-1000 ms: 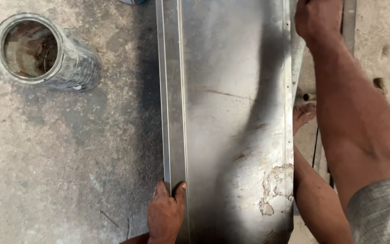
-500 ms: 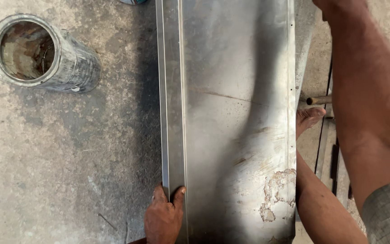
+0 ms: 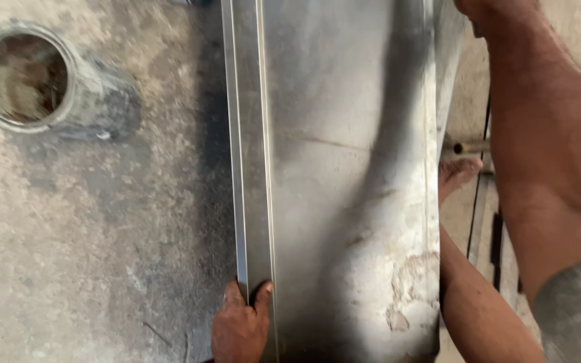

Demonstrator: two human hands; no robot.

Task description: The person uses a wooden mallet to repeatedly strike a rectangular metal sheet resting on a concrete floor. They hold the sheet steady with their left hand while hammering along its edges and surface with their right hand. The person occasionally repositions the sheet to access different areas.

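The long grey metal sheet (image 3: pixel 344 168) shows a folded left edge and a rusty patch. The left hand (image 3: pixel 240 326) pinches that fold with its fingers (image 3: pixel 263 296). The right hand (image 3: pixel 479 13) is cut off at the frame's top; I cannot tell its fingers' state.

The metal sheet (image 3: pixel 344 181) shows dull silver-grey, streaked with a broad dark shadow band running down its right half. Near its right near corner sits a pale, cream-and-rust blotch, flaky at the edges. The folded strip along its left edge gleams brighter, almost white. The floor (image 3: pixel 102 255) is mottled grey and beige concrete, sooty black close to the sheet. Far left, the round pipe (image 3: pixel 28 77) is grey-rimmed with a brown, dusty inside. A grey sleeve (image 3: pixel 576 309) shows at near right.
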